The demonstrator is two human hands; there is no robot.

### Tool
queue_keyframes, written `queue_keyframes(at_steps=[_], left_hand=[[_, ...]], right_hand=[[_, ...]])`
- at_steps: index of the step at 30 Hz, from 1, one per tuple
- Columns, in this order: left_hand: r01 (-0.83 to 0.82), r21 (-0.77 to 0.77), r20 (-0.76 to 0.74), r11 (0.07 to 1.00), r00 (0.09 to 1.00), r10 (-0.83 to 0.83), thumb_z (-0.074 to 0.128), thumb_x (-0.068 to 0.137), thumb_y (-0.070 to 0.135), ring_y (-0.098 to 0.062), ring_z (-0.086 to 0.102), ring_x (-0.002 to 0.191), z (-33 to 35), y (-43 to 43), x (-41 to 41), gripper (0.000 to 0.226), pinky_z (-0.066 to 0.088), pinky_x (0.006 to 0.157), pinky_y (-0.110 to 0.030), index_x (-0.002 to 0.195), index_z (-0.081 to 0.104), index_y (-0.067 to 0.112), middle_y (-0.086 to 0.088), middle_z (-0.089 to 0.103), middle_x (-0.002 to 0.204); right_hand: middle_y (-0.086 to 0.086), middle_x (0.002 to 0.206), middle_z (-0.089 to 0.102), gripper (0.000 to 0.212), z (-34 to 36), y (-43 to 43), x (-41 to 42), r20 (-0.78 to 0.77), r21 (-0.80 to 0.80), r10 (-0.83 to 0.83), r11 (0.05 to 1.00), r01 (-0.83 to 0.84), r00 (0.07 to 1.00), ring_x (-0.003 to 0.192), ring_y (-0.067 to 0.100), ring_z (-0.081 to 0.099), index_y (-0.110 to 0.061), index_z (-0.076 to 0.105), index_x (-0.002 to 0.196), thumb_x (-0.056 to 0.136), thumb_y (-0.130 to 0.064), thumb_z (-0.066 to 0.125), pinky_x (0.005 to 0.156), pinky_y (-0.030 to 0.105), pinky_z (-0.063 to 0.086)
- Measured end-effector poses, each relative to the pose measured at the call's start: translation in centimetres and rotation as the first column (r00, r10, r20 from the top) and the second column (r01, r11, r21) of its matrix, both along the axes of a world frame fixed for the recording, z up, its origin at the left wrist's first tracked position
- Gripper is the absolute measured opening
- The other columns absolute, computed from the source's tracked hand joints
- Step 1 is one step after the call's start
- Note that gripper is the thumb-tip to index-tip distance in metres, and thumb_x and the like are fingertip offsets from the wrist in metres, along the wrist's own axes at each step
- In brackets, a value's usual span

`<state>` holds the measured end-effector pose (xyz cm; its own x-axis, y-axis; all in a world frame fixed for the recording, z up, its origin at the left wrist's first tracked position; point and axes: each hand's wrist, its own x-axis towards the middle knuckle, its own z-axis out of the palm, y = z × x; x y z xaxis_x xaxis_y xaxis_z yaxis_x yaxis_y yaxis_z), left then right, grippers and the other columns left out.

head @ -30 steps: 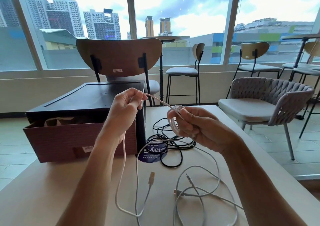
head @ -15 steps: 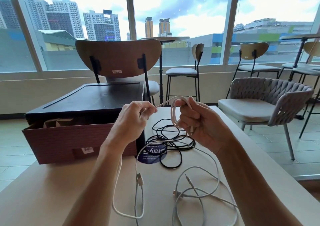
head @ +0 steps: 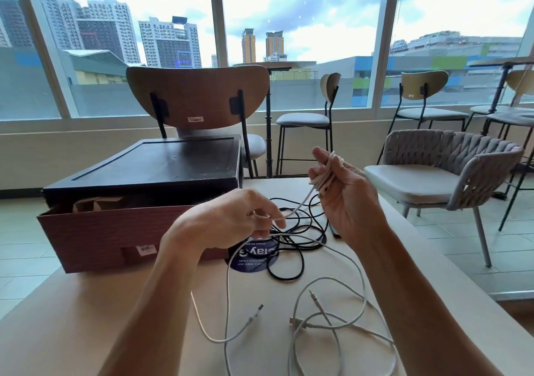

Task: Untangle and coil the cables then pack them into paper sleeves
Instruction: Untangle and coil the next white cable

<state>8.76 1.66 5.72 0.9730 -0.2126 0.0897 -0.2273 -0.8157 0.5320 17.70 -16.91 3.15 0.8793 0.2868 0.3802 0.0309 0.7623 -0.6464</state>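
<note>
Dropping away from its partner, the left hand (head: 231, 219) sits lower and nearer us than half a second ago, while the right hand (head: 346, 202) has lifted and turned its palm our way. We see the right hand's fingers curled round the gathered loops of the white cable (head: 325, 175). The left hand pinches the same cable's free run between thumb and fingertips, the line stretched from one hand to the other.

By our reading the coiling is midway. The left hand should feed slack lightly, letting the line slide through the pinch, while the right lays each loop the same size beside the last. The tail needs keeping off the black cable (head: 289, 279) heaped just beyond the left hand.

Below both hands more white leads (head: 310, 323) sprawl on the worktop (head: 86, 326), and we cannot tell which strand belongs to the one in hand. Fingers hide the loop count, and several strands run off the bottom edge. Brown paper sleeves (head: 95, 202) barely show in the box (head: 115, 234) left of the left hand. We cannot identify a dark object behind the right wrist.
</note>
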Motion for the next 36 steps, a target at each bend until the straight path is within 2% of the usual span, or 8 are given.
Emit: queue_keyframes(at_steps=[4,7,12,16,23,28,32,36], left_hand=[[0.088,-0.039,0.16,0.995,0.984,-0.081,0.06,0.099,0.018,0.0,0.055,0.064,1.2,-0.6,-0.8,0.017,0.046,0.063,-0.016,0.096,0.077,0.021,0.007,0.067,0.075],[0.034,-0.054,0.342,0.998,0.94,-0.013,0.062,0.098,0.022,-0.002,0.051,0.06,1.7,-0.1,-0.8,0.016,0.04,0.058,-0.017,0.085,0.072,0.024,0.01,0.063,0.068],[-0.09,-0.166,0.59,0.982,0.789,0.172,0.063,0.096,0.024,0.013,0.052,0.053,2.3,0.6,-1.2,0.02,0.036,0.055,-0.004,0.077,0.064,0.025,0.034,0.055,0.056],[-0.153,-0.277,0.679,0.949,0.667,0.306,0.064,0.096,0.028,0.004,0.046,0.044,2.2,0.9,-1.1,0.023,0.033,0.048,-0.008,0.074,0.062,0.022,0.029,0.052,0.048],[-0.164,-0.418,0.697,0.894,0.573,0.431,0.068,0.092,0.033,0.002,0.045,0.042,2.5,0.9,-1.1,0.024,0.031,0.047,-0.007,0.072,0.061,0.021,0.028,0.05,0.045],[-0.193,-0.398,0.584,0.897,0.7,0.41,0.067,0.089,0.04,-0.006,0.036,0.038,2.0,2.9,-0.7,0.026,0.028,0.043,-0.011,0.072,0.062,0.021,0.019,0.048,0.043],[-0.217,-0.161,0.42,0.963,0.868,0.266,0.059,0.098,0.026,-0.004,0.055,0.066,1.2,5.0,-0.7,0.017,0.041,0.065,-0.023,0.085,0.069,0.028,0.008,0.065,0.075],[-0.301,-0.091,0.306,0.949,0.899,0.314,0.054,0.102,0.026,-0.009,0.057,0.069,0.5,6.4,-0.8,0.025,0.05,0.072,-0.032,0.082,0.07,0.027,0.002,0.065,0.075]], right_hand=[[-0.001,0.089,0.076,0.023,-0.6,0.8,-0.6,0.303,-0.436,-0.199,0.841,0.321,0.932,0.075,0.012,0.063,-0.008,0.053,0.113,0.109,-0.015,0.032,0.08,0.027,0.048],[0.002,0.077,0.072,0.028,-0.9,1.5,-1.2,0.48,-0.588,-0.122,0.69,0.422,0.869,0.073,0.016,0.067,-0.005,0.052,0.118,0.11,-0.02,0.029,0.079,0.026,0.051],[0.002,0.059,0.053,0.034,-1.0,1.6,-1.5,0.418,-0.667,0.077,0.703,0.248,0.905,0.054,0.013,0.047,0.005,0.055,0.118,0.109,-0.016,0.03,0.068,0.021,0.046],[-0.006,0.061,0.039,0.039,-0.7,0.8,-1.7,0.279,-0.648,0.24,0.761,-0.002,0.93,0.058,0.01,0.037,0.006,0.058,0.119,0.108,-0.021,0.033,0.074,0.027,0.047],[-0.004,0.063,0.028,0.038,-0.6,0.0,-1.6,0.28,-0.634,0.378,0.763,-0.126,0.883,0.06,0.017,0.021,0.002,0.06,0.11,0.104,-0.031,0.04,0.07,0.023,0.046],[-0.007,0.059,0.027,0.031,-0.4,-0.5,-1.4,0.243,-0.516,0.329,0.841,-0.165,0.913,0.05,0.007,0.027,-0.005,0.054,0.093,0.104,-0.028,0.037,0.063,0.021,0.044],[-0.008,0.059,0.027,0.03,-0.2,-1.0,-0.8,0.183,-0.327,0.341,0.906,-0.27,0.922,0.046,0.005,0.028,-0.006,0.057,0.093,0.103,-0.028,0.039,0.063,0.024,0.048],[-0.009,0.056,0.03,0.031,0.1,-1.2,-0.6,0.084,-0.165,0.342,0.931,-0.326,0.936,0.045,0.005,0.022,-0.008,0.055,0.09,0.104,-0.028,0.036,0.057,0.021,0.046]])
